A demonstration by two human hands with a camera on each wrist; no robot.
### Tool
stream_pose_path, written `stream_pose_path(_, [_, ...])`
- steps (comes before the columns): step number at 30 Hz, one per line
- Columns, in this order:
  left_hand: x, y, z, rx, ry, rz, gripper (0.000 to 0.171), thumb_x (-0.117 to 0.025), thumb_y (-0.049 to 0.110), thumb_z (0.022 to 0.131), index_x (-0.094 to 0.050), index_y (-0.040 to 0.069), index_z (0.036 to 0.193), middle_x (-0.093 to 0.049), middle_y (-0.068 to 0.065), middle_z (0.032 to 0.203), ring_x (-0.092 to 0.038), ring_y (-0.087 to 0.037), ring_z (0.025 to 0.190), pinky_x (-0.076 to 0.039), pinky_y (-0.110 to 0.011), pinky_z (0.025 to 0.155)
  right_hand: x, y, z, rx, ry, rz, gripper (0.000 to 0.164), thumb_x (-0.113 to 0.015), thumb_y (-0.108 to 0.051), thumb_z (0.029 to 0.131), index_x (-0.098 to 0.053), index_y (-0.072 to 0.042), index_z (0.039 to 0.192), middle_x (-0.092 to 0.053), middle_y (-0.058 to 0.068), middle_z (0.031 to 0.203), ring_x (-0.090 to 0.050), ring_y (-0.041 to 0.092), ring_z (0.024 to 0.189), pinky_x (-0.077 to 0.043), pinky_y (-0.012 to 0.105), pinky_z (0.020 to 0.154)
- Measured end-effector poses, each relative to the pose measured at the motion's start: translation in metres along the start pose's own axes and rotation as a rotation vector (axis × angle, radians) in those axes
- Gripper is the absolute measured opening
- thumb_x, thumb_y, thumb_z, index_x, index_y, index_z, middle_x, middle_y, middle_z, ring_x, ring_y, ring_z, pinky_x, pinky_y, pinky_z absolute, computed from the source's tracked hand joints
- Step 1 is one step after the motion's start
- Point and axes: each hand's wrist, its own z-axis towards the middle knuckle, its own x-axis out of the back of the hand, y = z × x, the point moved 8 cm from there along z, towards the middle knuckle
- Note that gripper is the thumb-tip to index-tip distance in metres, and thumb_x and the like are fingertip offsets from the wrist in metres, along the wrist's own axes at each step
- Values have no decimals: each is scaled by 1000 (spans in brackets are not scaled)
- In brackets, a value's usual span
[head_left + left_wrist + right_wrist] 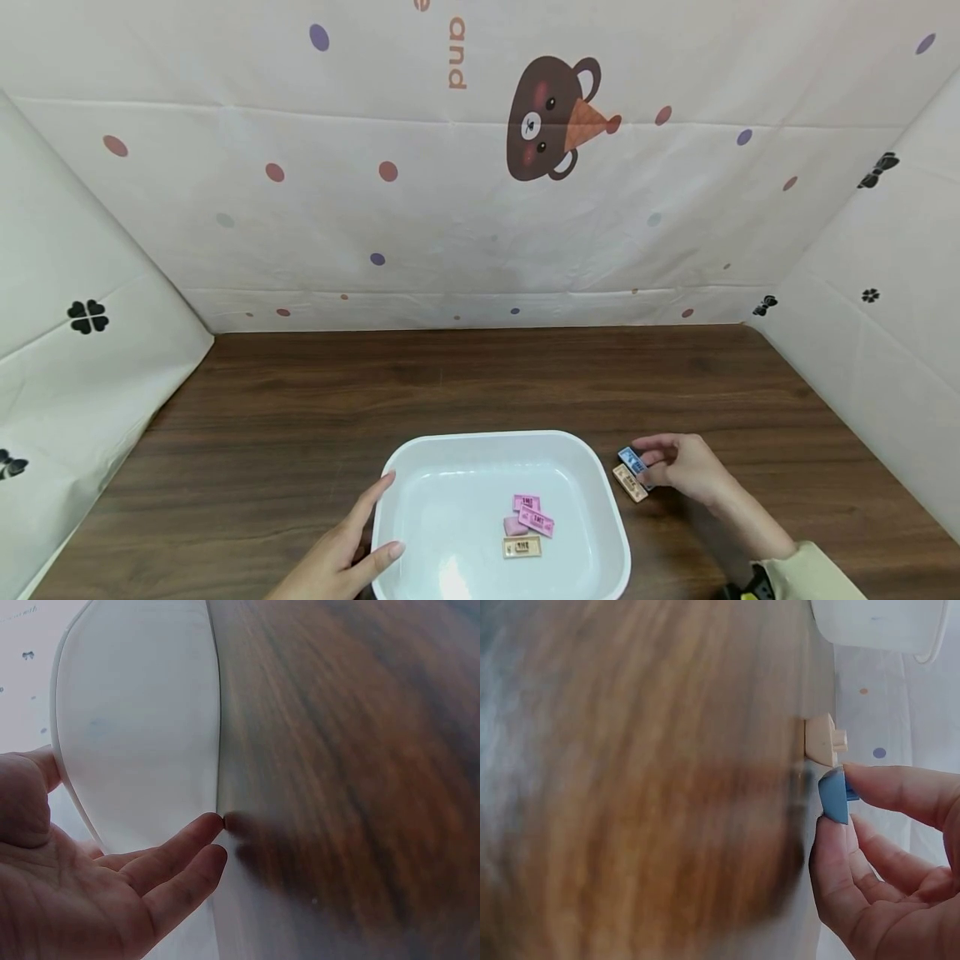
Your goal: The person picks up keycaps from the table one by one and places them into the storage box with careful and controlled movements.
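Observation:
My right hand (686, 468) pinches a small blue block (834, 796) with a printed face between thumb and fingers, right of the white tray. Beside the blue block a similar tan block (629, 482) sits on the table, its sloped sides and raised top showing in the right wrist view. On the tray's left side, my left hand (341, 542) holds the white tray (427, 450), thumb over the rim and other fingers against the outer wall (142, 712). Inside the tray lie two printed pink blocks (536, 521), a plain pink piece (515, 526) and a tan block (522, 547).
The dark wooden table (337, 375) extends behind and to both sides of the tray. A white patterned cloth (450, 208) stands as a wall at the back, with white side walls (862, 350) on the left and right.

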Motion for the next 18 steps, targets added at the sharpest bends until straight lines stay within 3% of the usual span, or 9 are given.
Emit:
stream_pose_path(9, [0,-1,-1,24,-4,0,64,-53,12,93,-13,0,142,-56,-7,91,-56,-2,69,-47,-22,58,3,-6,-4,-5,-25,8,41,-71,-3,72,-60,11,108,-65,9,88,-58,16,78,-48,25,63])
stream_pose_path(18, [0,0,0,11,-4,-12,64,-52,11,93,-13,-2,141,-57,-16,97,-58,-2,74,-49,-23,60,4,-14,-9,7,-55,57,42,-72,-7,74,-59,11,110,-65,11,92,-59,16,81,-49,25,66])
